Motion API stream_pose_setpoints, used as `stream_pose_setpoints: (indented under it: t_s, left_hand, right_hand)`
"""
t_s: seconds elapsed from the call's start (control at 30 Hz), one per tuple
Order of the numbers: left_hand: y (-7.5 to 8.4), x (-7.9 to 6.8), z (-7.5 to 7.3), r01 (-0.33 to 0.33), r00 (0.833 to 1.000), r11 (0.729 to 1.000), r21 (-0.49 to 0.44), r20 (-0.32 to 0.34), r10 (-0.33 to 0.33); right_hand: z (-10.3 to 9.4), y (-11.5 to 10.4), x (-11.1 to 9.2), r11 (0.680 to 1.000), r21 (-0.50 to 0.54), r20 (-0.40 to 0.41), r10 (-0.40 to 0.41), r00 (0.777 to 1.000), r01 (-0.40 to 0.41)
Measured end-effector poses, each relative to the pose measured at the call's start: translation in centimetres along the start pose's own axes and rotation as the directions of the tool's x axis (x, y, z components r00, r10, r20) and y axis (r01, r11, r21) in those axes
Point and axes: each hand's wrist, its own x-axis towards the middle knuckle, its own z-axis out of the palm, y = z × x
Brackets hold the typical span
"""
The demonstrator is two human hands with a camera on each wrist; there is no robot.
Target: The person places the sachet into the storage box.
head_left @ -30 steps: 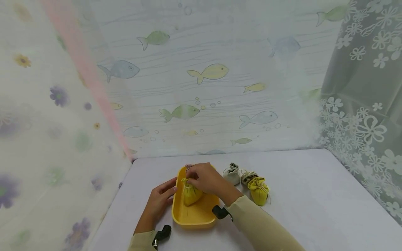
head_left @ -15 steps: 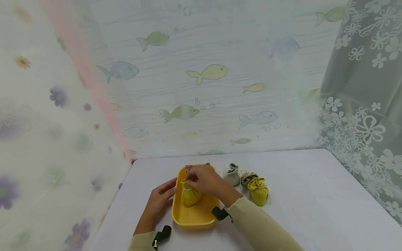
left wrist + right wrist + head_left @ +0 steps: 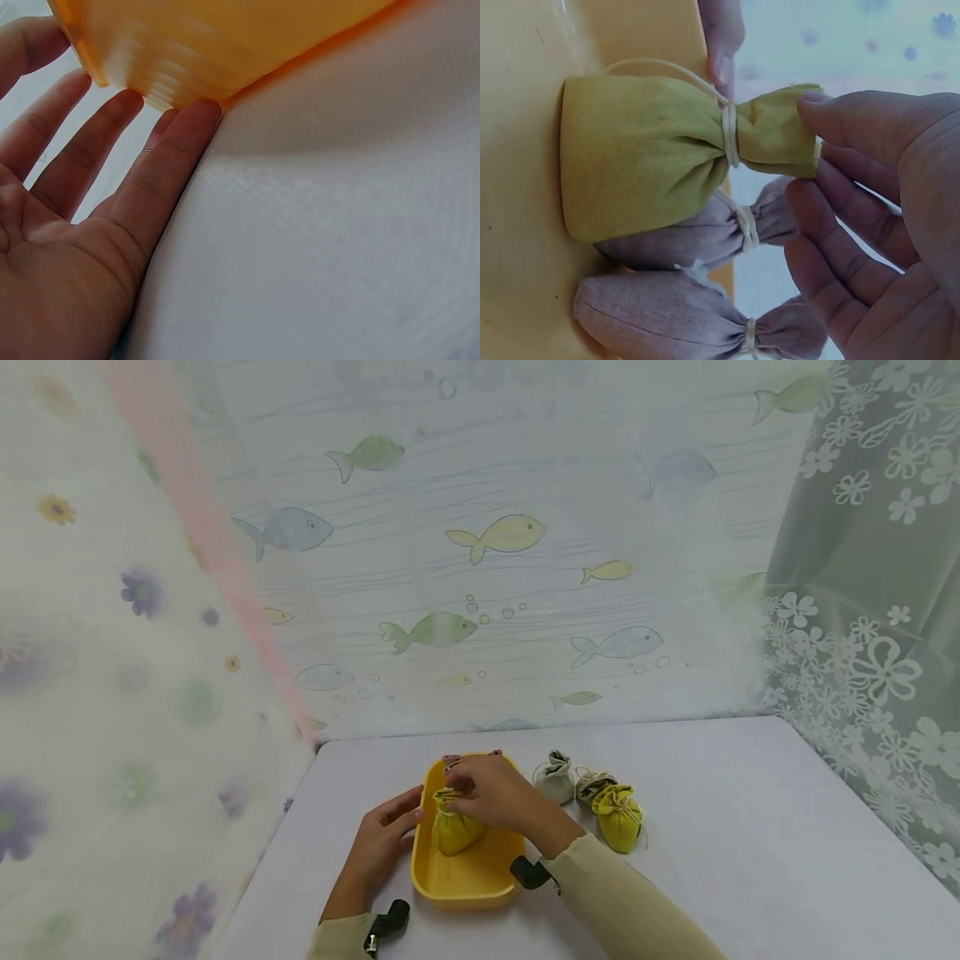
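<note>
A small yellow drawstring pouch (image 3: 645, 154) stands inside the yellow tray (image 3: 465, 893), its neck tied with white cord. My right hand (image 3: 491, 789) pinches the pouch's gathered top edge, thumb (image 3: 832, 112) on one side and fingers on the other. Two mauve pouches stand beside it in the right wrist view: a nearer mauve pouch (image 3: 667, 311) and a farther mauve pouch (image 3: 682, 247) partly hidden behind the yellow one. Against the tray's left outer wall rest the extended fingers of my left hand (image 3: 378, 839); in the left wrist view its fingertips touch the orange-looking tray wall (image 3: 195, 52).
On the white table (image 3: 720, 860), right of the tray, sit a grey pouch (image 3: 555, 779), a brown pouch (image 3: 592, 785) and another yellow pouch (image 3: 618, 822). A fish-patterned curtain (image 3: 495, 610) hangs along the table's back edge.
The pouch under my right hand has gone from slightly tilted to more upright in the tray, and more of its top edge shows now. My left hand has stayed at the tray wall.
</note>
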Motion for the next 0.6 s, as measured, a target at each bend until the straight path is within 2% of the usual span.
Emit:
stream_pose_setpoints:
  t_s: [0.6]
  left_hand:
    - [0.0,0.1,0.0,-0.001,1.000,1.000,-0.011,0.006,0.001]
  right_hand:
    - [-1.4,0.1,-2.7,0.998,-0.044,-0.100,-0.049,0.994,0.045]
